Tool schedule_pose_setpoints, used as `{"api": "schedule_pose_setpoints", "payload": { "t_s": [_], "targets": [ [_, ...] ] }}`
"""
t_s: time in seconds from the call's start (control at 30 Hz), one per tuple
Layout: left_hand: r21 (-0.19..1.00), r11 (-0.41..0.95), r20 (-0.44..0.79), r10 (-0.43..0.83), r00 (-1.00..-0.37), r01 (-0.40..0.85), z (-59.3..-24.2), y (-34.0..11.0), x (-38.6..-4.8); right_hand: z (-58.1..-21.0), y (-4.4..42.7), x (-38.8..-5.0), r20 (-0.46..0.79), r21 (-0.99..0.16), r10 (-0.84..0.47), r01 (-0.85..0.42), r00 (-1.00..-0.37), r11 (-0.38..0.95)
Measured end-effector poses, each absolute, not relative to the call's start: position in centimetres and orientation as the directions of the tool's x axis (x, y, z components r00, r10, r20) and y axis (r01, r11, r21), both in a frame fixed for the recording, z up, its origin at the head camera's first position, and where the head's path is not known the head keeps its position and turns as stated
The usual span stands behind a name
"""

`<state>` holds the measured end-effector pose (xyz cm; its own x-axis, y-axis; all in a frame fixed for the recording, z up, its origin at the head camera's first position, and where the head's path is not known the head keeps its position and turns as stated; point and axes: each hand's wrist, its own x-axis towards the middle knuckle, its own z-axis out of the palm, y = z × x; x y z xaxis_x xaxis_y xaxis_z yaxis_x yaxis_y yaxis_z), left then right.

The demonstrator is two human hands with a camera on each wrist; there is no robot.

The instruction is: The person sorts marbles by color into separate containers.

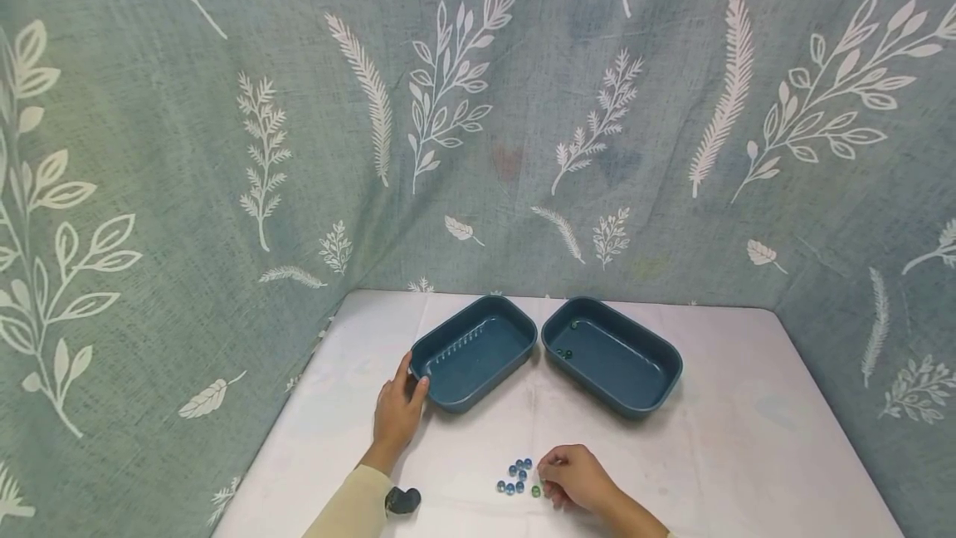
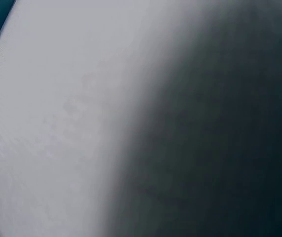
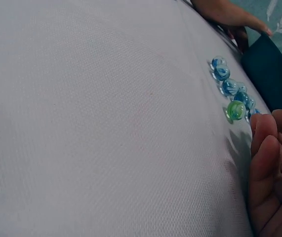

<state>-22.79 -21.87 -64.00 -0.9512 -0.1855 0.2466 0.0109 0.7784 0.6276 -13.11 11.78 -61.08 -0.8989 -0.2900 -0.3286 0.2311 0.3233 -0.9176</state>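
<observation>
At five o'clock, right hand (image 1: 577, 476) curls by green marble (image 1: 535, 491), hold unclear; left hand (image 1: 398, 413) grips left tray (image 1: 470, 364). Marble's probably slick; pinch mid-sides.

The white bench (image 1: 747, 447) is bearing a left tray (image 1: 478, 364) and a right tray (image 1: 623, 364), sitting close together toward the far edge. Nearer, blue marbles (image 1: 522, 476) are lying clustered, a green marble (image 1: 535, 491) resting at their right.

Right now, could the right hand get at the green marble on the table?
Probably yes: the right hand is close beside the green marble, with nothing visible between them, though whether it already holds something is unclear.
</observation>
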Motion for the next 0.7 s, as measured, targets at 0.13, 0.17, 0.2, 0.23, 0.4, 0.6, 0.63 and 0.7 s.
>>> {"api": "schedule_pose_setpoints", "payload": {
  "t_s": [0.13,0.17,0.2,0.23,0.4,0.6,0.63,0.7],
  "targets": [
    [0.627,0.779,0.249,-0.183,-0.951,0.014,-64.0,-21.9,-22.8,-61.1,11.9,-13.2,-0.332,-0.925,-0.29,0.25,-0.898,0.285],
    [0.628,0.778,0.25,-0.182,-0.951,0.016,-64.0,-21.9,-22.8,-61.1,11.9,-13.2,-0.33,-0.927,-0.288,0.25,-0.899,0.281],
    [0.628,0.778,0.25,-0.182,-0.951,0.016,-64.0,-21.9,-22.8,-61.0,12.0,-13.3,-0.328,-0.928,-0.286,0.251,-0.901,0.275],
    [0.627,0.779,0.252,-0.182,-0.951,0.017,-64.0,-21.9,-22.8,-61.0,12.0,-13.3,-0.326,-0.929,-0.284,0.251,-0.902,0.271],
    [0.628,0.778,0.245,-0.183,-0.952,0.012,-64.2,-22.0,-22.9,-60.6,12.4,-13.4,-0.322,-0.931,-0.27,0.252,-0.907,0.265],
    [0.629,0.777,0.242,-0.182,-0.953,0.011,-64.3,-22.0,-22.9,-60.3,13.0,-13.6,-0.307,-0.936,-0.274,0.238,-0.911,0.259],
    [0.63,0.777,0.244,-0.183,-0.952,0.012,-64.3,-22.0,-22.9,-60.2,13.1,-13.7,-0.308,-0.935,-0.274,0.238,-0.911,0.261],
    [0.63,0.776,0.255,-0.184,-0.949,0.019,-64.3,-22.0,-22.9,-60.1,13.3,-13.8,-0.306,-0.936,-0.279,0.235,-0.91,0.26]
  ]
}}
